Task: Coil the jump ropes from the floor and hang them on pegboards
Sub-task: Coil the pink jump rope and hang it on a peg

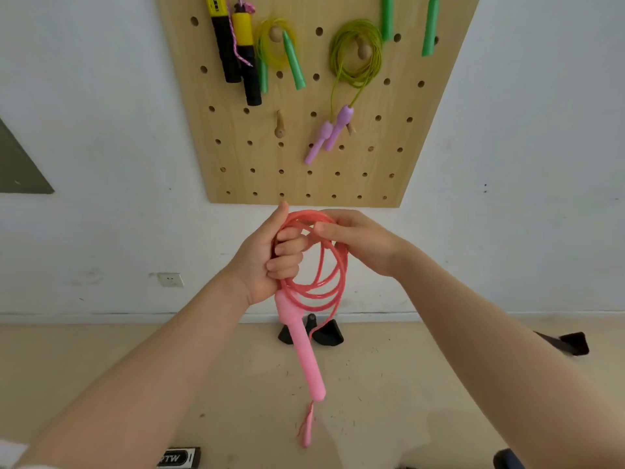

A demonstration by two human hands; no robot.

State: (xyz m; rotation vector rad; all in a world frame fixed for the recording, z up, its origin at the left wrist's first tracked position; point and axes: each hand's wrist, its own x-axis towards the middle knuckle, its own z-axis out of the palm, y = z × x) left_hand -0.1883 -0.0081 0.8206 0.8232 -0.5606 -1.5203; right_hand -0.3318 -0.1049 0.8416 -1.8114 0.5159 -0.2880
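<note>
A pink jump rope is wound into several loops in front of me. My left hand grips the bundle of loops, and one pink handle hangs straight down below that fist. My right hand pinches the top of the coil from the right. One strand runs down from the coil toward the floor. The wooden pegboard is on the wall just above my hands. A bare wooden peg sticks out at its lower middle.
Hanging on the pegboard are a black-and-yellow handled rope, a yellow rope with green handles, a green rope with purple handles and more green handles. Black objects lie on the floor by the wall. A wall socket is low left.
</note>
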